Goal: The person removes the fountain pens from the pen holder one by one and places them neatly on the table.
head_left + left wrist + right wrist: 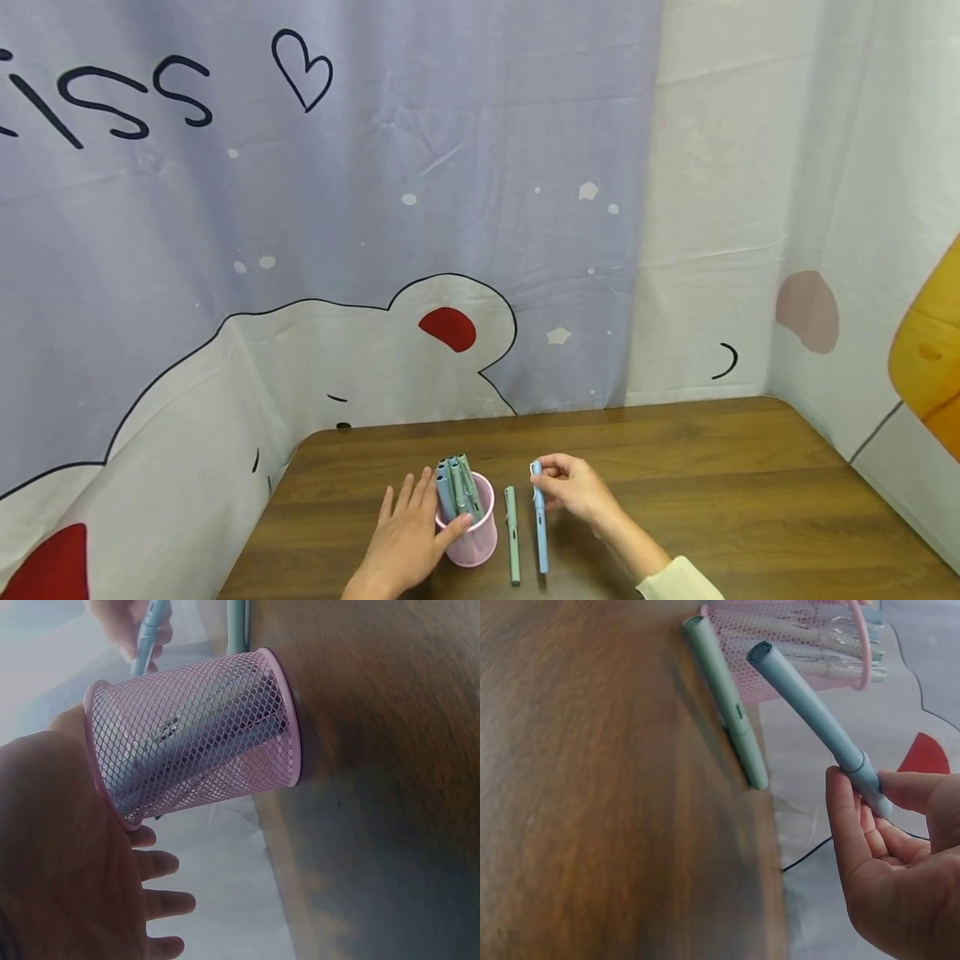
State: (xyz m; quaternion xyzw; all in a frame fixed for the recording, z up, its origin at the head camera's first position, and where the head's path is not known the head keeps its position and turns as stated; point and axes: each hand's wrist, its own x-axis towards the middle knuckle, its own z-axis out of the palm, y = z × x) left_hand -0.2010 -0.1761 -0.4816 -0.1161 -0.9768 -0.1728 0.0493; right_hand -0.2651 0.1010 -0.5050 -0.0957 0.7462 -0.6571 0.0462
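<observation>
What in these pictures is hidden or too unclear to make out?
- How many pens stand in the pink mesh cup: they overlap in the head view and blur behind the mesh in the left wrist view.
- Left hand: its palm side against the cup is hidden by its own back in the head view.
- Blue pen: its far tip is covered by the right hand in the right wrist view.
- Green pen: any markings are too small.

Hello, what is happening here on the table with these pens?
A person is handling pens at a wooden table. The right hand pinches the top end of a light blue pen, its other end towards the table. The left hand rests with straight fingers against a pink mesh cup that holds several pens. One green pen lies flat on the table between the cup and the blue pen.
</observation>
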